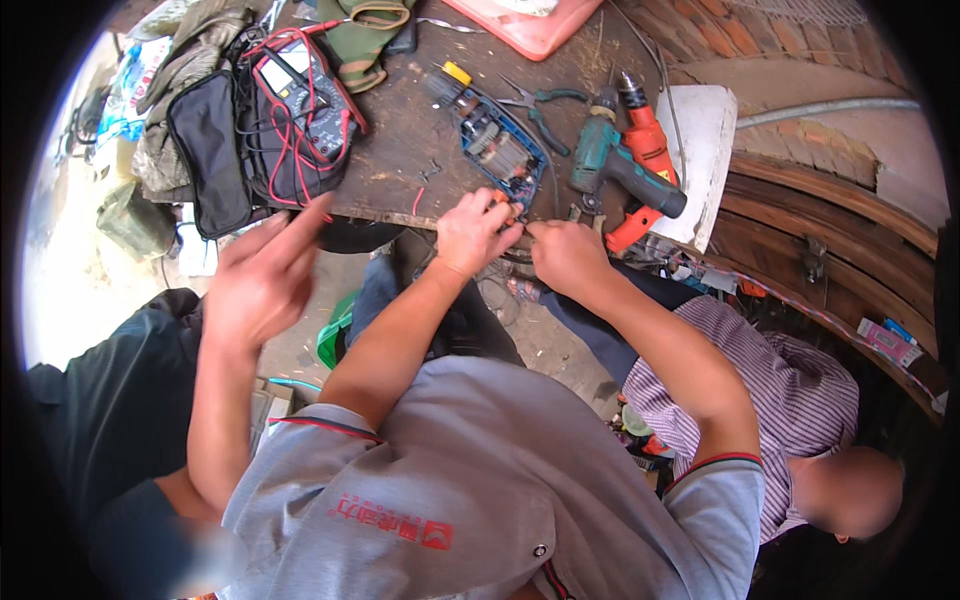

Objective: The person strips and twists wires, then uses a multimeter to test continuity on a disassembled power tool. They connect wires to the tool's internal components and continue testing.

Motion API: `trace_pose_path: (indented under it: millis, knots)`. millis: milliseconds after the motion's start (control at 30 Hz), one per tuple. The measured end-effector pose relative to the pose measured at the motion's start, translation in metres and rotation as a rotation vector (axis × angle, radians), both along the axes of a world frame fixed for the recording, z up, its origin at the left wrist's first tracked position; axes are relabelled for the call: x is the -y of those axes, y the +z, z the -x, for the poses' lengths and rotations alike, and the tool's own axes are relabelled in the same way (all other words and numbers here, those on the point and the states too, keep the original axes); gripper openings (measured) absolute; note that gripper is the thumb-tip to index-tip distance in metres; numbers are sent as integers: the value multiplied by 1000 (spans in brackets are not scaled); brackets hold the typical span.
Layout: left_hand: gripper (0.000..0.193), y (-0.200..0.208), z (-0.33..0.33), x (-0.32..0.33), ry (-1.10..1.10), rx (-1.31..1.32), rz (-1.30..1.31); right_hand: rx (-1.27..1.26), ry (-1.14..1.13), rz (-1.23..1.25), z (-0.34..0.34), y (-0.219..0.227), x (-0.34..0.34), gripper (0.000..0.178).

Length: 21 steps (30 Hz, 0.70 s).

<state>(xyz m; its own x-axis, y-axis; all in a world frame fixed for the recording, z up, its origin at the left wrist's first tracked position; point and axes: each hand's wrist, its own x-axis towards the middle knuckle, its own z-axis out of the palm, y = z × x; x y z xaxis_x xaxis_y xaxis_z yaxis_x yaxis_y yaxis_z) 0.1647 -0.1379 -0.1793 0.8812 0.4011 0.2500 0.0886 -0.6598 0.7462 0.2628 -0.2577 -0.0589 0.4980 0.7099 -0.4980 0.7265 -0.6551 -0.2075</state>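
An opened power tool (500, 150) lies on the bench with its blue housing half off, its motor and wires bare. My left hand (474, 234) is at its near end, fingers pinched together by a small orange part; what they grip is mostly covered. Close to its fingertips, at the bench edge, my right hand (568, 256) is curled with thumb and index finger together. Whatever it may hold is too small to make out. Pliers (542, 105) with dark blue-green handles rest just beyond the tool. A teal cordless drill (610, 160) lies right of it.
Behind the teal drill is an orange-red drill (648, 140), beside a white board (705, 130). A multimeter (310, 105) with red and black leads sits in a black case at left. A co-worker's hand (262, 280) reaches in there. Another person (750, 400) in stripes is at right.
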Motion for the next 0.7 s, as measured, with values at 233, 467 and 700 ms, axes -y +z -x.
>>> trace_pose_path:
  millis: [233,467,700]
  knots:
    - [24,2,-1,0,24,32,-21,-363,-747,-288,3,-19,10,22]
    - [26,-4,-4,-1,17,80,-20,-340,-768,-199,8,-25,6,19]
    - [27,1,-3,-2,17,58,-29,57,95,82,3,-1,-6,17]
